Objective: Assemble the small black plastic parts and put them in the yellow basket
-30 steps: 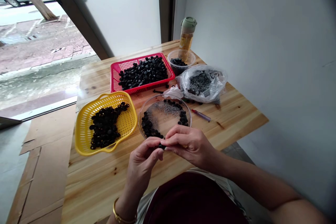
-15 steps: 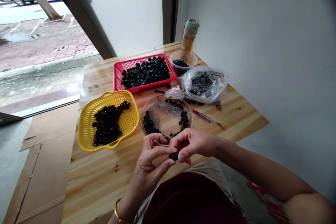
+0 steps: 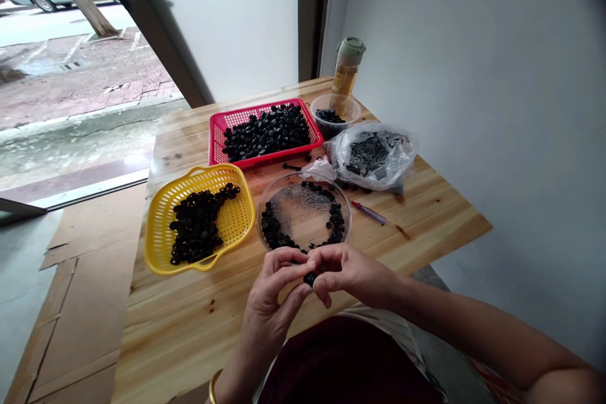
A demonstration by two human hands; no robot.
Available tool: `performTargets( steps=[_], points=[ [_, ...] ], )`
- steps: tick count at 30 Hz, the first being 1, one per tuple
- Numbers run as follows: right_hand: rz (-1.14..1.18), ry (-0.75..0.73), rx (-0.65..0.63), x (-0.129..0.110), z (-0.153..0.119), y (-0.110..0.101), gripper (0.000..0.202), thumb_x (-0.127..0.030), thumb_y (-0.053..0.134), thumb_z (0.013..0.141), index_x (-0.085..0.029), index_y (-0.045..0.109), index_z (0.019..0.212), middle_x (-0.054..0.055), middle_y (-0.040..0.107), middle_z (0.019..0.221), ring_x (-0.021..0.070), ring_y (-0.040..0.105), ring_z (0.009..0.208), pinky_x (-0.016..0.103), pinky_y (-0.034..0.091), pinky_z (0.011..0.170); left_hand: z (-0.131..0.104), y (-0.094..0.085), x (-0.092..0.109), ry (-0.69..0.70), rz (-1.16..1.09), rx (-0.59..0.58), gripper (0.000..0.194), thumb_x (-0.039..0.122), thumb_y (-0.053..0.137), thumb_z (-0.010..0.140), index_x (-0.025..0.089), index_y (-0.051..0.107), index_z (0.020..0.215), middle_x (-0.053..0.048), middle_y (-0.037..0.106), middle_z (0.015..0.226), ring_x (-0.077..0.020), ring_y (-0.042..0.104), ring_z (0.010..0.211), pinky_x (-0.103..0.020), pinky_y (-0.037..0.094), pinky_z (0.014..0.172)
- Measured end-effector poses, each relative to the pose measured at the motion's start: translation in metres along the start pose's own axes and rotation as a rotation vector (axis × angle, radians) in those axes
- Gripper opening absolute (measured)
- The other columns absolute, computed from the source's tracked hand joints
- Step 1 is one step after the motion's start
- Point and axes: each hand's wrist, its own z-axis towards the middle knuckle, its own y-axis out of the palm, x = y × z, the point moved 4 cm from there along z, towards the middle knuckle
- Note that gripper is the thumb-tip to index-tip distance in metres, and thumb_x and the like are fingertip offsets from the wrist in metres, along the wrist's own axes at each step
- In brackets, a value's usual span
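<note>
Between my two hands is a small round black part [image 3: 310, 278], held above the near edge of the table. The thumb and fingertips of my left hand [image 3: 272, 293] pinch it from the left. From the right, my right hand [image 3: 353, 273] closes on the same part with bent fingers, which cover some of it. Just beyond my fingertips lies a clear round tray [image 3: 260, 227] with black round parts around its sides and thin metal pins at the back. My fingers hide its near rim.
A yellow basket [image 3: 154, 246] and a red basket [image 3: 218, 154] hold black parts. Behind the tray are a plastic bag [image 3: 409, 145] of small dark pieces, a clear bowl [image 3: 354, 115] and a drink bottle [image 3: 348, 66]. A red-tipped screwdriver-like tool [image 3: 369, 212] lies right of the tray.
My right hand has turned slightly and its fingers have drawn closer to my left fingertips around the black part. The whole view has shifted a little.
</note>
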Motion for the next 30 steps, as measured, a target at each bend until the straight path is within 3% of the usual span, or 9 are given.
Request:
performTargets(
  steps=[4, 8, 11, 13, 16, 20, 24, 27, 30],
  points=[
    [-0.197, -0.050, -0.043, -0.034, -0.011, 0.007, 0.035, -0.042, 0.085, 0.080, -0.014, 0.069, 0.092, -0.001, 0.069, 0.072, 0.0112, 0.064, 0.060, 0.025, 0.053, 0.060, -0.002, -0.001, 0.001, -0.007, 0.068, 0.069, 0.037, 0.024, 0.067, 0.098, 0.035, 0.072, 0.133, -0.009, 0.066, 0.122, -0.0226, 0.066, 0.106, -0.036, 0.055, 0.095],
    [-0.598, -0.362, 0.127, -0.108, 0.004, 0.002, 0.016, -0.031, 0.074, 0.091, -0.016, 0.070, 0.096, -0.002, 0.067, 0.071, 0.0117, 0.065, 0.065, 0.024, 0.053, 0.064, -0.002, -0.019, 0.007, -0.056, 0.080, 0.171, 0.040, 0.027, 0.062, 0.101, 0.029, 0.066, 0.141, -0.013, 0.064, 0.133, -0.0227, 0.066, 0.104, -0.034, 0.057, 0.088],
    [-0.808, -0.589, 0.309, -0.165, 0.056, -0.014, 0.013, -0.028, 0.070, 0.096, -0.016, 0.067, 0.092, -0.001, 0.068, 0.074, 0.0117, 0.066, 0.066, 0.024, 0.056, 0.067, 0.000, -0.036, 0.010, -0.081, 0.163, 0.223, 0.029, 0.029, 0.060, 0.101, 0.026, 0.073, 0.127, -0.011, 0.068, 0.123, -0.0215, 0.068, 0.099, -0.031, 0.059, 0.082],
    [-0.925, -0.594, 0.467, -0.194, 0.102, -0.030, 0.013, -0.023, 0.063, 0.100, -0.013, 0.065, 0.093, 0.001, 0.066, 0.073, 0.0113, 0.064, 0.059, 0.024, 0.055, 0.060, 0.003, -0.045, 0.011, -0.081, 0.236, 0.256, 0.025, 0.029, 0.061, 0.100, 0.025, 0.076, 0.120, -0.010, 0.070, 0.116, -0.0207, 0.069, 0.096, -0.030, 0.059, 0.079],
    [-1.160, -0.513, 0.548, -0.217, 0.152, -0.041, 0.013, -0.009, 0.067, 0.094, -0.007, 0.066, 0.107, 0.006, 0.070, 0.081, 0.0144, 0.068, 0.063, 0.029, 0.058, 0.066, 0.007, -0.049, 0.011, -0.062, 0.321, 0.276, 0.021, 0.027, 0.063, 0.098, 0.024, 0.078, 0.113, -0.009, 0.073, 0.111, -0.0214, 0.071, 0.096, -0.029, 0.059, 0.076],
    [-1.331, -0.562, 0.432, -0.195, 0.142, -0.029, 0.023, -0.001, 0.075, 0.083, -0.009, 0.073, 0.104, 0.008, 0.076, 0.093, 0.0193, 0.070, 0.085, 0.032, 0.055, 0.085, 0.010, -0.048, 0.011, 0.004, 0.390, 0.266, 0.020, 0.021, 0.064, 0.096, 0.025, 0.079, 0.109, -0.007, 0.076, 0.105, -0.0216, 0.073, 0.096, -0.028, 0.060, 0.076],
    [-1.696, -0.385, -0.244, -0.110, 0.103, -0.010, 0.015, -0.007, 0.067, 0.090, -0.016, 0.078, 0.094, 0.004, 0.079, 0.094, 0.0168, 0.071, 0.085, 0.026, 0.050, 0.079, 0.017, -0.044, 0.011, 0.038, 0.412, 0.190, 0.019, 0.018, 0.064, 0.096, 0.025, 0.078, 0.106, -0.006, 0.078, 0.099, -0.0204, 0.075, 0.091, -0.027, 0.059, 0.078],
    [-1.752, -0.318, -0.338, -0.070, 0.088, -0.013, 0.017, -0.007, 0.066, 0.089, -0.018, 0.079, 0.092, 0.005, 0.077, 0.093, 0.0171, 0.069, 0.080, 0.025, 0.044, 0.067, 0.021, -0.041, 0.012, 0.056, 0.430, 0.150, 0.019, 0.016, 0.063, 0.097, 0.024, 0.077, 0.107, -0.005, 0.078, 0.099, -0.0192, 0.075, 0.091, -0.026, 0.059, 0.080],
    [-1.777, -0.318, -0.306, -0.059, 0.087, -0.015, 0.015, -0.011, 0.065, 0.090, -0.016, 0.077, 0.097, 0.008, 0.075, 0.096, 0.0182, 0.065, 0.078, 0.025, 0.038, 0.061, 0.022, -0.041, 0.014, 0.080, 0.459, 0.155, 0.019, 0.015, 0.063, 0.097, 0.024, 0.077, 0.106, -0.005, 0.078, 0.098, -0.0184, 0.075, 0.090, -0.025, 0.058, 0.079]
  ],
)
